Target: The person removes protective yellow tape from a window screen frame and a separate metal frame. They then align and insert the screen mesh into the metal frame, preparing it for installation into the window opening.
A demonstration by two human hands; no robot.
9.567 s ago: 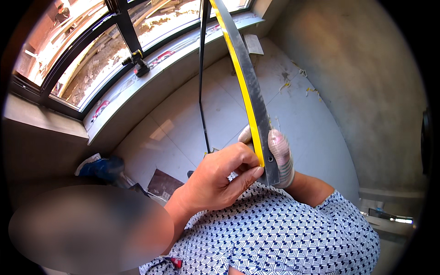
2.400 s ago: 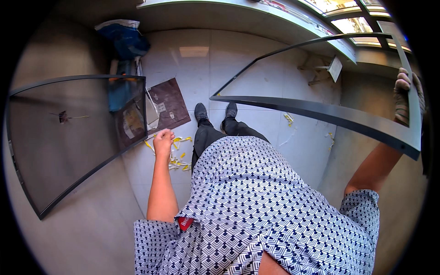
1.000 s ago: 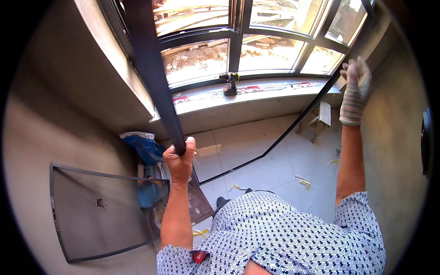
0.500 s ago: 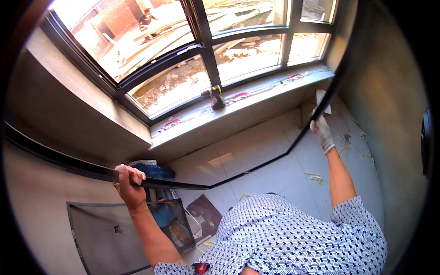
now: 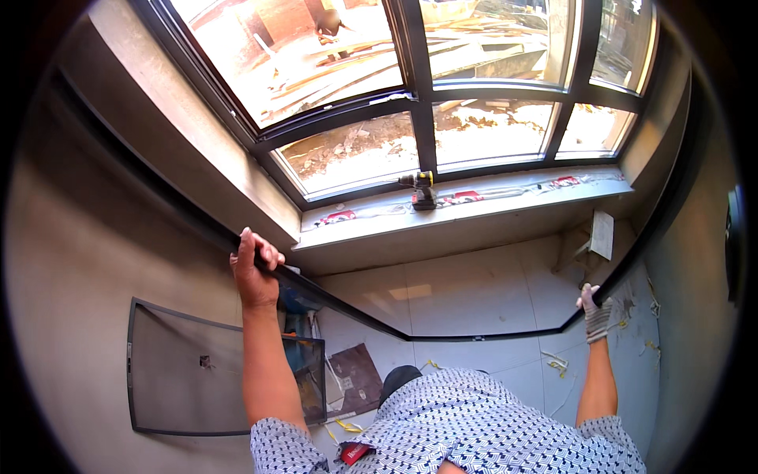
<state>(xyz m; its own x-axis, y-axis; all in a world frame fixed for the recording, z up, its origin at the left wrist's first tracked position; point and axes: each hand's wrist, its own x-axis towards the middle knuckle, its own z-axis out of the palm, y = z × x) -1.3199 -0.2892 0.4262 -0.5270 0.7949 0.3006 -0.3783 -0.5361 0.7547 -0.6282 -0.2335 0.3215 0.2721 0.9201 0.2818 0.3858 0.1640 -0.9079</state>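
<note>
I hold a large black window-type frame (image 5: 478, 338), which hangs in front of me with its bottom bar low above the tiled floor. Its two long sides rise to the left and right; their upper ends run toward the picture's rim. My bare left hand (image 5: 259, 272) is closed round the left side bar, thumb upward. On the right, my right hand (image 5: 595, 313), in a pale glove, grips the opposite bar just above the lower corner. Whether the frame carries any mesh or glass cannot be made out.
A dark-framed window (image 5: 422, 71) fills the wall ahead. On its sill (image 5: 371, 227) stands a cordless drill (image 5: 424, 193). A small stool (image 5: 598, 235) sits at the right, a screen panel (image 5: 185, 387) leans left, and a brown board (image 5: 357, 375) lies near my feet. Someone (image 5: 330, 31) is outside.
The frame has turned more level: its left side now climbs steeply, and its right side has come lower. My left hand has risen and my right hand has dropped. The view has shifted too.
</note>
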